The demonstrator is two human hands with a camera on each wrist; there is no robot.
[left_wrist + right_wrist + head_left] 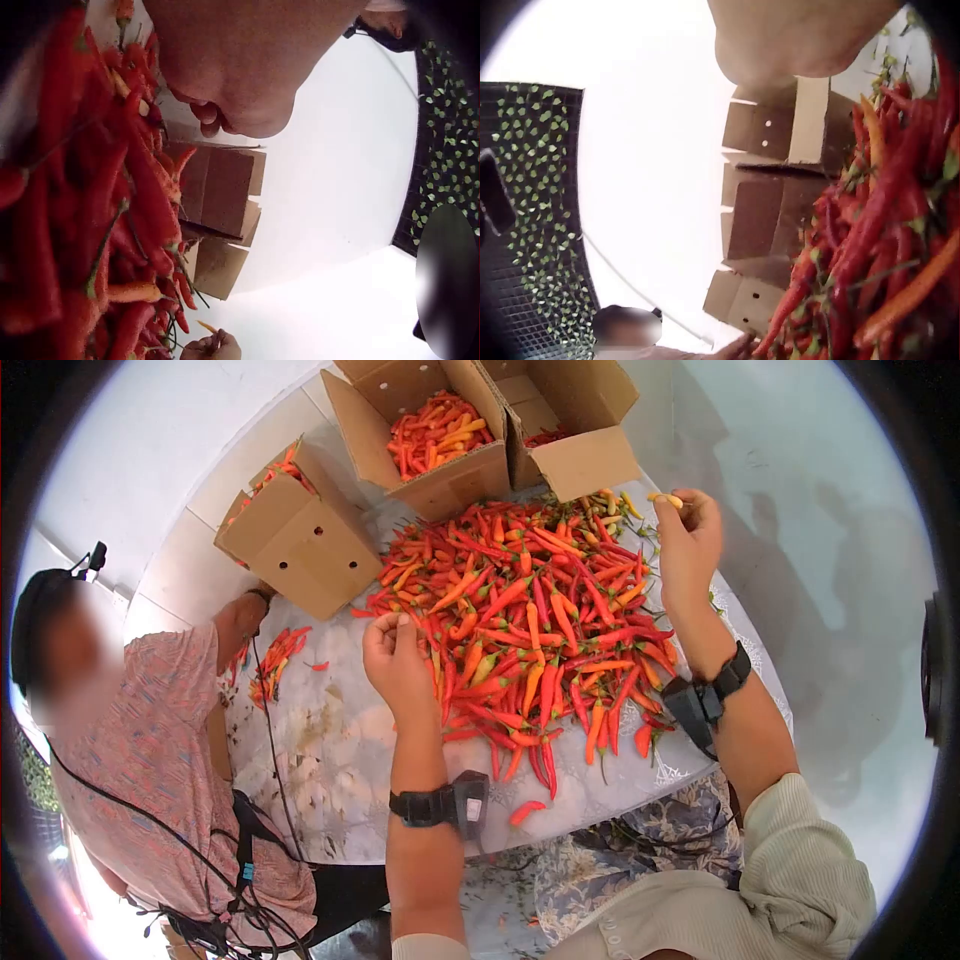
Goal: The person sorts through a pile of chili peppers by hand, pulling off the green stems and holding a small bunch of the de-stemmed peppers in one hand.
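Observation:
A large pile of red and orange chili peppers [530,620] lies on the table, some with green stems. The right hand [688,555], over the pile's far right edge, pinches a small yellow pepper [668,500] between thumb and fingers; the left wrist view also shows this hand [212,347] with the yellow pepper [206,326]. Above the left side of the pile is the left hand [398,665], its fingers curled and no pepper visible in them. In the left wrist view this hand [232,67] hangs beside the red peppers [146,187]. The right wrist view hides the right hand's fingertips.
Behind the pile stand an open carton [455,485] holding peppers and another carton [585,460]. A third carton [300,540] leans at the left. Another person [170,710] sits at the left, one hand beside small pepper groups [275,665]. A dark cable [272,750] crosses the table there.

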